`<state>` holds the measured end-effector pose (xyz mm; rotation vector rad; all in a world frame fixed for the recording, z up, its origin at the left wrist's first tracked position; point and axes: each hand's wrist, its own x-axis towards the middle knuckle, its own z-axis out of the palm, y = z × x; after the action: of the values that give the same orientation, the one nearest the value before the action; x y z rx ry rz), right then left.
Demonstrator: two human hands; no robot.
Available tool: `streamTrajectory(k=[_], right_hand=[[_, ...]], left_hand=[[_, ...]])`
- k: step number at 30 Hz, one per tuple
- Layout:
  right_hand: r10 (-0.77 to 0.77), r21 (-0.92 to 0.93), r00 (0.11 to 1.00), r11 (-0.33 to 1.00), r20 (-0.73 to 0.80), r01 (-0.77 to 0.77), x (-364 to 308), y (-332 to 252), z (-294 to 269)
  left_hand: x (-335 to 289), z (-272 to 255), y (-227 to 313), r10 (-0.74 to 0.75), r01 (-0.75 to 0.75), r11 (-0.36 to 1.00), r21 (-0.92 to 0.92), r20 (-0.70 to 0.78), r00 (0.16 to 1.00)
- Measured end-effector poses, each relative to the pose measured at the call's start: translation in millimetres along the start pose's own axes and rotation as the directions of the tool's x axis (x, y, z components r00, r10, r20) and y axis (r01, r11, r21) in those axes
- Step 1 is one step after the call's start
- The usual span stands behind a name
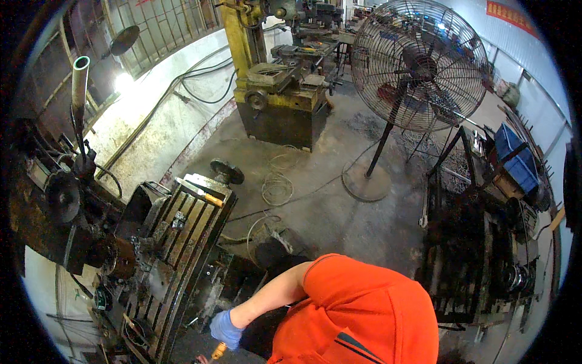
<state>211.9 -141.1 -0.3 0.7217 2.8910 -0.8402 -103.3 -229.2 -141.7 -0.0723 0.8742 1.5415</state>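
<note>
My right arm, in an orange short sleeve, reaches across to the lower left. On my right hand (226, 328) is a blue glove, its fingers closed round a yellow-orange handle (219, 350). The tool's other end runs toward the lower edge, so its kind cannot be made out. Beside the hand stands a milling machine with a slotted metal table (193, 225). Across the table's far end lies a file-like tool with an orange handle (213, 199). Metal chips (145, 252) lie near the spindle side. My left hand is not clearly in view.
A large black cage fan (419, 67) stands on a round base ahead to the right. Beyond the table is a yellow-and-black machine (282, 112). Loose cable coils (277, 189) lie on the floor. A blue crate (515, 155) sits at the right above dark machinery.
</note>
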Motion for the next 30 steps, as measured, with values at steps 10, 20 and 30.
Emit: streamTrajectory(k=[10, 20, 30], right_hand=[[0.072, 0.046, 0.975, 0.997, -0.212, -0.063, -27.1, 8.3, -72.0], [0.512, -0.153, 0.839, 0.828, -0.184, -0.539, 23.0, 75.8, -131.4], [0.542, -0.034, 0.810, 0.826, -0.222, -0.562, 80.3, 89.2, -141.2]], left_hand=[[-63.2, -3.8, -3.2, 0.353, -0.300, 0.915, 0.268, -0.178, 0.918], [-105.9, -10.4, -21.7, 0.414, -0.287, 0.891, 0.350, -0.372, 0.831], [-108.9, 36.5, -15.1, 0.545, -0.328, 0.767, 0.551, -0.290, 0.787]])
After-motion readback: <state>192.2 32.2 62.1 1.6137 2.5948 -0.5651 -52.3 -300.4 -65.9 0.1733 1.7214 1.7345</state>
